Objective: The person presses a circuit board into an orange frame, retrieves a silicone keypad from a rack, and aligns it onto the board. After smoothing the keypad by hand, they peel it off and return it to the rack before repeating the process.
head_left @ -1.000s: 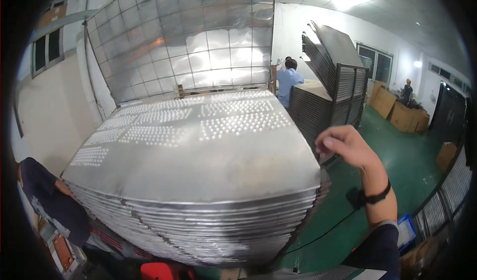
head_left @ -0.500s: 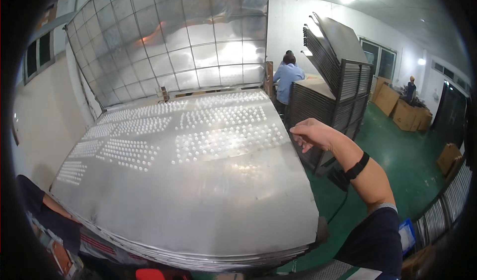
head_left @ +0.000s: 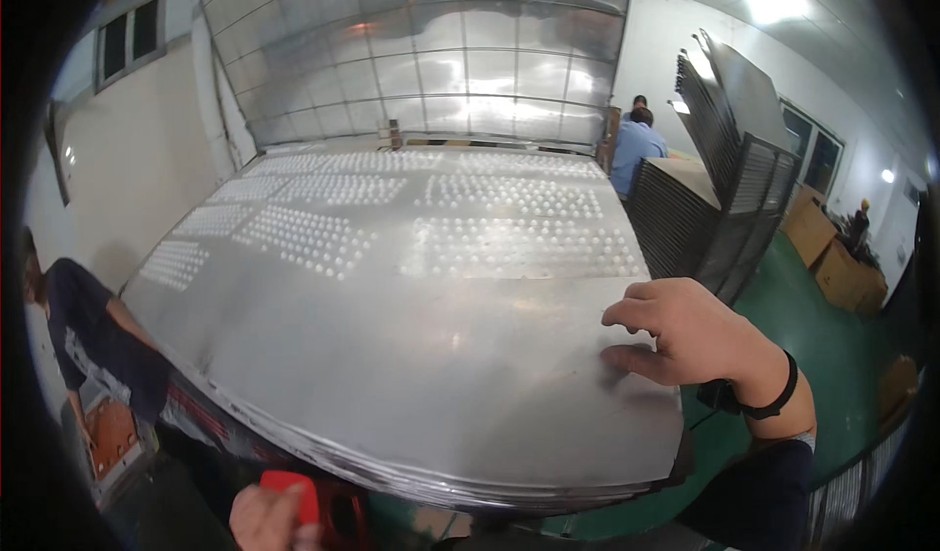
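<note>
A wide stack of metal sheets lies in front of me, its top sheet carrying blocks of small white round pieces in rows toward the far side. Over the right part of the bare metal, my right hand hovers with thumb and fingers apart and nothing seen between them. At the lower edge, my left hand has its fingers curled on a smooth red object, whose kind I cannot make out. Part of that object is hidden by the hand and the view's rim.
A metal-faced gridded panel stands upright behind the stack. To the right is a dark rack of trays, with a person in blue beside it. Another person is at the left. Cardboard boxes stand farther right.
My right hand has come nearer, from the far right edge to above the bare metal, its fingers parting. My left hand has come into view at the red object. The view has shifted.
</note>
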`<state>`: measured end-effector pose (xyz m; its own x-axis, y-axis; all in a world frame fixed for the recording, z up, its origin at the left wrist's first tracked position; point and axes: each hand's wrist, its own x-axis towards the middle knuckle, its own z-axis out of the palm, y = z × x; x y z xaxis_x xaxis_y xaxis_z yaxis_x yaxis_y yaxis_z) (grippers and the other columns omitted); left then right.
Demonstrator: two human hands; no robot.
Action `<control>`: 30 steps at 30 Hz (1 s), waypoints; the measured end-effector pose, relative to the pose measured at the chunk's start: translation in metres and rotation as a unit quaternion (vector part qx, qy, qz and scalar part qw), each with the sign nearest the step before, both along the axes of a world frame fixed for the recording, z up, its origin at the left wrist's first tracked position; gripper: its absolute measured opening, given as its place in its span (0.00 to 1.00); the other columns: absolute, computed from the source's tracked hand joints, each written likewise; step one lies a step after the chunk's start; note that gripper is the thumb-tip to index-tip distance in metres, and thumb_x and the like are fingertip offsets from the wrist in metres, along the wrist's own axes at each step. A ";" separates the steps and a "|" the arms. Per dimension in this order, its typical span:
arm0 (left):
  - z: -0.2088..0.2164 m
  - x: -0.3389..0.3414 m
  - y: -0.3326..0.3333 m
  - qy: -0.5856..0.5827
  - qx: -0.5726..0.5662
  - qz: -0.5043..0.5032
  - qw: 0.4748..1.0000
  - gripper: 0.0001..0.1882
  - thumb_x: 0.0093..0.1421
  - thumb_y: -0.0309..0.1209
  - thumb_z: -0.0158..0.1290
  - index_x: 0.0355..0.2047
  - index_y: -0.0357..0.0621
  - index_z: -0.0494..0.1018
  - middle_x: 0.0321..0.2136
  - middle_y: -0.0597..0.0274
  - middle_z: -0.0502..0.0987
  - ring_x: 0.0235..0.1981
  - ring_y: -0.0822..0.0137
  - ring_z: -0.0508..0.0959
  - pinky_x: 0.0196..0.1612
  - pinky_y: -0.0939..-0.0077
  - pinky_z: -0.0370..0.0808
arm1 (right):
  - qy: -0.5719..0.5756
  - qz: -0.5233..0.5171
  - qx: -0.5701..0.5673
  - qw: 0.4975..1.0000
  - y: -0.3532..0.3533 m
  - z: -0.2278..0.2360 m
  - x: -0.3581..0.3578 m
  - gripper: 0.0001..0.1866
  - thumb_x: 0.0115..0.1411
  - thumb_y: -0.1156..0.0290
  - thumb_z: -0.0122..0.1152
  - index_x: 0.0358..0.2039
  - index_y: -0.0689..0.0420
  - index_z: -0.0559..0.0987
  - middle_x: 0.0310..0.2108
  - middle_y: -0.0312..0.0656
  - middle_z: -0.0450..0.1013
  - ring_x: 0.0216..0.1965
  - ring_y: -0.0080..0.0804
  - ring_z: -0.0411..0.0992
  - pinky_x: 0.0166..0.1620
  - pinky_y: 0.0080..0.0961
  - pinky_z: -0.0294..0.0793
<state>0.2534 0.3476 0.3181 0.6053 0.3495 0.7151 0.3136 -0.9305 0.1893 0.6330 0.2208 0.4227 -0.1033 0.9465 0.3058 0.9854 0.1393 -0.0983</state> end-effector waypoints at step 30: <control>0.094 0.236 0.025 0.425 -0.054 -0.053 0.902 0.24 0.51 0.32 0.42 0.46 0.25 0.64 0.24 0.42 0.75 0.27 0.43 0.75 0.32 0.54 0.72 | 0.260 -0.137 0.162 0.942 -0.052 -0.045 0.052 0.06 0.50 0.76 0.59 0.29 0.62 0.77 0.22 0.38 0.70 0.22 0.21 0.67 0.27 0.18 0.66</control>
